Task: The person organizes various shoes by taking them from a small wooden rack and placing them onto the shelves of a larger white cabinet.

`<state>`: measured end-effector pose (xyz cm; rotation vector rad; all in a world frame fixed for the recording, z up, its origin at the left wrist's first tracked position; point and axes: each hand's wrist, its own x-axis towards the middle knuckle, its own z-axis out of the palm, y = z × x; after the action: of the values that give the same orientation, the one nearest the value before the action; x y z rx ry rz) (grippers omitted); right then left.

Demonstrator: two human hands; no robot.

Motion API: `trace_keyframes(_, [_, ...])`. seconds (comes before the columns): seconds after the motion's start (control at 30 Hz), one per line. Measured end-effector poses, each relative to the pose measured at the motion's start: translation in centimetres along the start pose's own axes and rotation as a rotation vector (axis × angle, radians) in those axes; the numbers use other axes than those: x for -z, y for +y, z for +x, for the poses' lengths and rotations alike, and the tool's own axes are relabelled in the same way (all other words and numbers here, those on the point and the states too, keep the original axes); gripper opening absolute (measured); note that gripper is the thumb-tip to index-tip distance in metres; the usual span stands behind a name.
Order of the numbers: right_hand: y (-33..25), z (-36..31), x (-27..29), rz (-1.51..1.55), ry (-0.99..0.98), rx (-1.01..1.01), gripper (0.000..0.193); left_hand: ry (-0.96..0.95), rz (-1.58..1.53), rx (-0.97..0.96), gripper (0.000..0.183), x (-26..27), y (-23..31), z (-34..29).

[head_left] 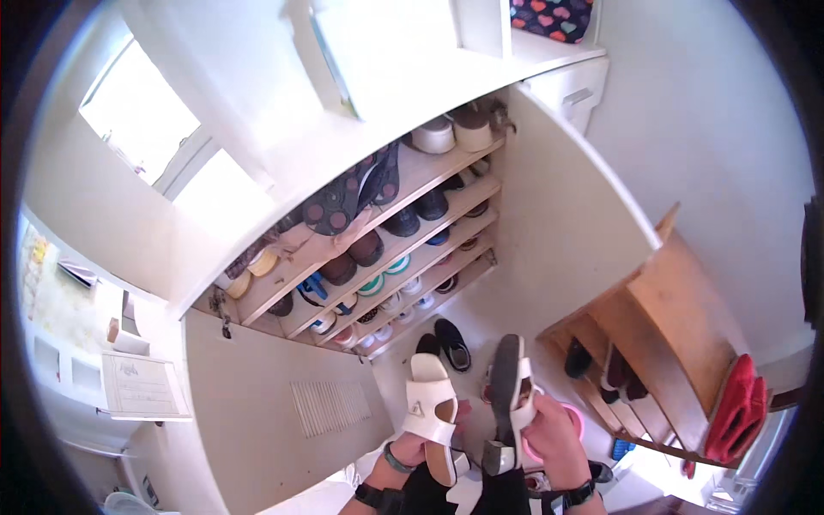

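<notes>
Your left hand [410, 450] is closed around the middle of a white sandal [432, 410], with the palm side at its left edge and the fingertips showing past its right edge. That sandal's strap faces you, its toe points up and away, its heel sits low toward you, and its long axis leans slightly left at the top. Your right hand [554, 438] pinches the other sandal [507, 382] from its right, by the white strap; you cannot tell how every finger lies. This one is turned on edge, dark sole to the left, toe up, block heel down, long axis nearly upright. Just beyond are black shoes [452, 345] on the floor, then the open cabinet [592, 184] with shelved shoes, and a wooden rack [691, 313] to your right.
</notes>
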<state>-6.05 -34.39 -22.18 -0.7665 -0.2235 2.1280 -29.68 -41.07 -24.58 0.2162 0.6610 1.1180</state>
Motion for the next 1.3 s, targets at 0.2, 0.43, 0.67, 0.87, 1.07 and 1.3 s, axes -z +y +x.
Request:
trace_keyframes(0.2, [-2.2, -4.2, -9.9, 0.013, -0.109, -0.197, 0.027, 0.035, 0.065, -0.056, 0.051, -9.8, 2.8, -3.6])
trace_keyframes(0.43, [-2.1, -6.4, -19.2, -0.157, -0.118, -0.153, 0.029, -0.041, 0.062, -0.073, 0.043, -12.4, 6.9, -8.6])
trace_keyframes(0.67, [-4.9, -3.2, -19.9, -1.062, -0.274, -0.210, 0.034, 0.097, -0.118, -0.178, 0.039, -7.7, 8.2, -13.2])
trace_keyframes(0.87, [-5.0, 11.6, -25.9, -1.114, -0.093, 0.117, 0.033, 0.195, -0.220, -0.242, 0.041, -4.6, 9.5, -17.6])
trace_keyframes(1.07, [-8.2, 31.2, -26.9, -1.371, 0.158, 0.580, 0.057, 0.281, -0.230, -0.270, 0.057, -2.7, 7.3, -17.3])
trace_keyframes(1.3, [-8.0, 31.9, -30.7, -0.589, -0.168, 0.094, 0.070, 0.349, -0.346, -0.330, 0.060, -4.7, 6.3, -17.9])
